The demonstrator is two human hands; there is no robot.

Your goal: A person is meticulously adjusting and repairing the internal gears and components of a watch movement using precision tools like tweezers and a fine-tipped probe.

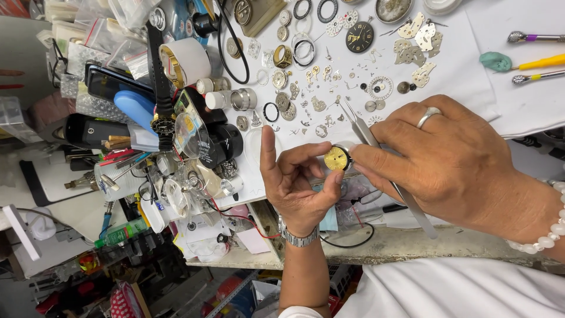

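1. Cluttered watchmaker's bench (471, 65) is covered with a white sheet; loose gears, plates and rings are scattered over it, with a black watch dial (359, 36) near the top and screwdrivers (538, 38) at the far right edge.
2. A small round watch movement with a gold-coloured dial (337, 158) is held above the bench's front edge, between both hands, well apart from the loose parts.
3. Left hand (294, 182): fingers curled, thumb and fingertips closed on the rim of the movement; a metal watch is worn on its wrist.
4. Right hand (453, 162): fingers closed around steel tweezers (376, 153), index fingertip touching the movement's right edge; a silver ring and a white bead bracelet are worn.
5. Step judged: the dial side is being inspected or seated by finger pressure; tweezers are parked in the grip, not in use on the dial.
6. Next move would call for a steady left pinch and a light, centred touch, since the dial face marks easily.
7. Orientation: dial face is turned up toward the camera, tilted slightly left. The round part has no clear long axis; the tweezers' axis runs upper-left to lower-right, tips up-left.
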